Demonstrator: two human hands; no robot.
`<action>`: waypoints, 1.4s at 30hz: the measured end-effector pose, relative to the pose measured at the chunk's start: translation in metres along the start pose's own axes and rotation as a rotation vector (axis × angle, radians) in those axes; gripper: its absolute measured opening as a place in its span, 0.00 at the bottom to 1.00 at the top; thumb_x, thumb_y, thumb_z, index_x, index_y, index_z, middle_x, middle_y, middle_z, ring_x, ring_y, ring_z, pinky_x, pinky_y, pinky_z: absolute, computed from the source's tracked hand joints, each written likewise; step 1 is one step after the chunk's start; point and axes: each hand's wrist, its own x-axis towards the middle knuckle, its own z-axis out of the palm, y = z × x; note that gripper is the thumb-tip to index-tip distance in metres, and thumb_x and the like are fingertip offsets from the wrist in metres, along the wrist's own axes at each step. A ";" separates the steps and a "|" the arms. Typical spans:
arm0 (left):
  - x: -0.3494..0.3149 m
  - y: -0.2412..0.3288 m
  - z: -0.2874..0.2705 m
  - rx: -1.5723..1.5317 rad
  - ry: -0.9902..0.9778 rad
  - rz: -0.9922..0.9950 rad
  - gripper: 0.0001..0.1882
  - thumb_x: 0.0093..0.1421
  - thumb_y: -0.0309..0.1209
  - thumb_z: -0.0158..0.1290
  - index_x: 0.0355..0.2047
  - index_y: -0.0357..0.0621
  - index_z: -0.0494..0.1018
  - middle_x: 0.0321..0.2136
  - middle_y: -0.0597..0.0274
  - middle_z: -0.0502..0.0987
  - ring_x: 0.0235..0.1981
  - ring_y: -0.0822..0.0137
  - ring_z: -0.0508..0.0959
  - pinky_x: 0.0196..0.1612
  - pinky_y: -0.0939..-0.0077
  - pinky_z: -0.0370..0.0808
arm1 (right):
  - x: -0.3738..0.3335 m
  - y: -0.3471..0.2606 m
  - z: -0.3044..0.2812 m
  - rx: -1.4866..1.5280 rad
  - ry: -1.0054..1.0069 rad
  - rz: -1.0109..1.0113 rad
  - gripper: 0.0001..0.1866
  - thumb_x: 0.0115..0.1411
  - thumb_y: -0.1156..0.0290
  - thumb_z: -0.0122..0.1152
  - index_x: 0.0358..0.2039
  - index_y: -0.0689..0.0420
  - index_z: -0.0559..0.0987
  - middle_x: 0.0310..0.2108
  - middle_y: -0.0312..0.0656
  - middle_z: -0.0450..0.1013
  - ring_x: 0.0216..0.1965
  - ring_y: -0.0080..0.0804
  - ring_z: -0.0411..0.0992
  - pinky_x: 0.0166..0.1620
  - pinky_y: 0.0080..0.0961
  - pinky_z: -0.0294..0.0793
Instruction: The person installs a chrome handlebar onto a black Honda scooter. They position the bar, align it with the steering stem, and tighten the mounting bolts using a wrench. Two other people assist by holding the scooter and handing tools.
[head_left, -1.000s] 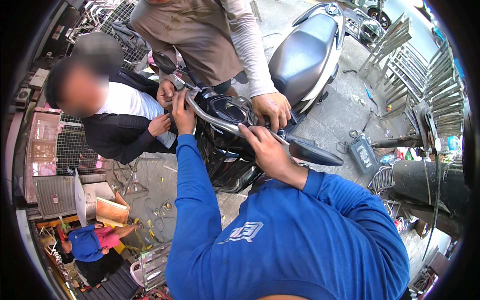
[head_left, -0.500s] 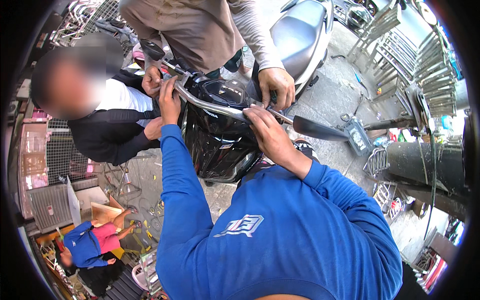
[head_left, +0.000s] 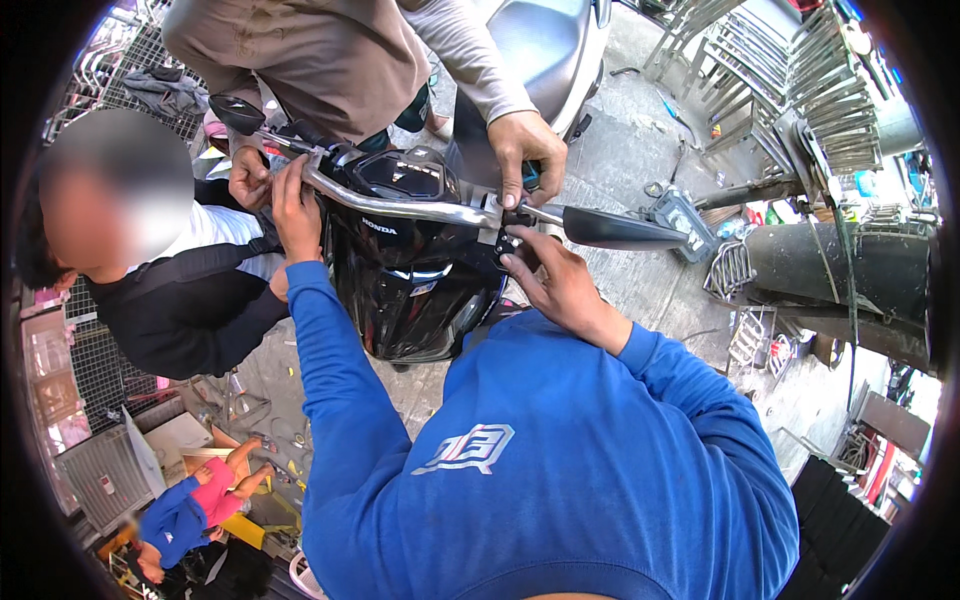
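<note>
A curved chrome metal bar [head_left: 400,207] spans the front of a black scooter [head_left: 400,290]. My left hand [head_left: 297,215] is closed around the bar's left end. My right hand [head_left: 560,285] pinches a small dark bracket [head_left: 503,243] with holes, just below the bar's right end; part of it is hidden by my fingers. Across the scooter, a co-worker's hand [head_left: 528,155] touches the fitting at that same right end. That person's other hand [head_left: 250,178] is by the left end, its fingers partly hidden.
Mirrors stick out on both sides, one at the right [head_left: 610,228] and one at the left [head_left: 238,113]. Another person in a dark jacket [head_left: 185,310] is close on my left. A grey case [head_left: 685,225] lies on the floor, near stacked metal frames [head_left: 770,80] and a large dark cylinder [head_left: 830,270].
My right hand has left the top of the bar and moved down to the bracket at its right end. My left hand stays on the bar. The whole view has shifted.
</note>
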 end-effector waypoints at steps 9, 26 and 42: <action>-0.006 0.004 -0.006 0.008 0.000 0.005 0.30 0.58 0.12 0.57 0.62 0.44 0.79 0.56 0.45 0.76 0.59 0.41 0.77 0.63 0.53 0.74 | 0.015 0.008 0.016 -0.130 0.083 -0.149 0.22 0.69 0.65 0.72 0.60 0.57 0.80 0.36 0.48 0.80 0.32 0.45 0.81 0.37 0.39 0.80; -0.010 0.000 0.008 -0.138 0.191 -0.053 0.19 0.60 0.16 0.65 0.52 0.37 0.81 0.50 0.51 0.86 0.54 0.47 0.84 0.62 0.57 0.76 | 0.024 0.011 0.021 -0.131 0.082 -0.054 0.17 0.67 0.65 0.73 0.53 0.57 0.84 0.37 0.44 0.81 0.32 0.41 0.81 0.36 0.37 0.80; -0.024 0.023 0.005 -0.308 0.163 -0.239 0.37 0.70 0.55 0.57 0.65 0.35 0.74 0.59 0.45 0.77 0.58 0.47 0.75 0.65 0.53 0.67 | 0.030 0.020 0.029 0.047 0.184 -0.111 0.17 0.65 0.70 0.77 0.53 0.59 0.87 0.40 0.44 0.85 0.30 0.27 0.80 0.33 0.26 0.76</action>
